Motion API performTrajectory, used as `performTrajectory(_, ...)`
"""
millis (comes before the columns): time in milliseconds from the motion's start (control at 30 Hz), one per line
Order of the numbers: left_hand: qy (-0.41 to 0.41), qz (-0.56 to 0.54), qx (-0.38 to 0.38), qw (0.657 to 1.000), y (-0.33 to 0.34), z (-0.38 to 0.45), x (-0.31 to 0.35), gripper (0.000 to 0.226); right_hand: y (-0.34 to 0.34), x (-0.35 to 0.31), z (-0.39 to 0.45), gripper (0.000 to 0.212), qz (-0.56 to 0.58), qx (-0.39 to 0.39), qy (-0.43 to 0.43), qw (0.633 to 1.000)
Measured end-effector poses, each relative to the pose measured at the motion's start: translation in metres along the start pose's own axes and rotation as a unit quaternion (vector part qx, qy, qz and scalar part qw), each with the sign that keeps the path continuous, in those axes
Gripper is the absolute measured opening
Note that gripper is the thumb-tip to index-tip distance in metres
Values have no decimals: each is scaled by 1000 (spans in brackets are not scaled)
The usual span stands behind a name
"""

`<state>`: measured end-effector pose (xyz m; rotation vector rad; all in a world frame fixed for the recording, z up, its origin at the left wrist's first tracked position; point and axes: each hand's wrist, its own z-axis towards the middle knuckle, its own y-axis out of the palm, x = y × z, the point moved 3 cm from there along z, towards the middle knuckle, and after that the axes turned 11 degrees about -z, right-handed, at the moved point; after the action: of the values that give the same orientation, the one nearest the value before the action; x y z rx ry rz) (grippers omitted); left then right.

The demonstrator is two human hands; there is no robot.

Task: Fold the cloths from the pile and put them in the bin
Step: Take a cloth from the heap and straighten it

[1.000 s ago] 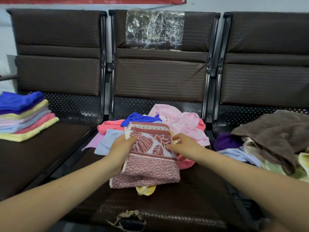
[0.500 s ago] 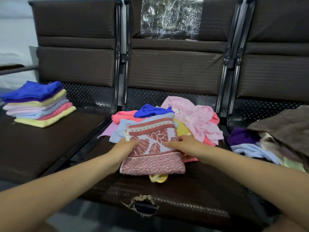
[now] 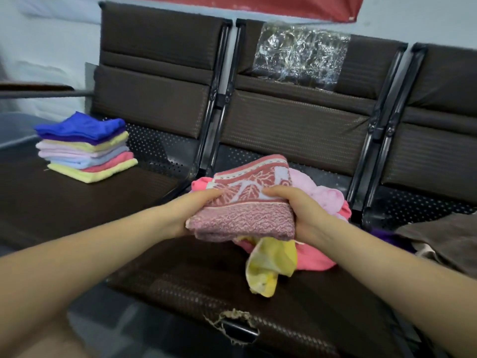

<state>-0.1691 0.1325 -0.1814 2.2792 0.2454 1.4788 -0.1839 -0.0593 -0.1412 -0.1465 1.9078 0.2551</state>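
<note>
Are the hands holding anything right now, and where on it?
Yes: the folded red patterned towel, left hand gripping its left edge, right hand its right edge.

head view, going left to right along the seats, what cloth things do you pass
Stack of folded cloths → patterned pink towel held between left hand and right hand → yellow cloth hanging below it → brown towel at the right edge.

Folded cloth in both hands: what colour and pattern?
The folded cloth is dusty pink and red with a pale leaf motif and striped border, shown best in the head view.
</note>
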Motion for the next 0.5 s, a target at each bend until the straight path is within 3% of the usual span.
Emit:
performTrajectory(100,-76,-82,-1,994,-23,-7,26,28,28,-30,20,10,-6,1,-24,1000)
performTrajectory(167,-69,-132,5,989,-41,-12,43,25,55,-45,41,14,-19,-11,-28,999)
performTrajectory(300,-31,-107,24,994,-85,-14,63,9,95,-44,99,24,-70,8,-30,997)
performTrajectory(400,6,-63,98,993,-141,1,71,14,120,-20,152,47,-166,97,-24,981)
performTrajectory(500,58,-3,177,982,-179,21,78,15,145,-3,190,50,-189,111,-11,976)
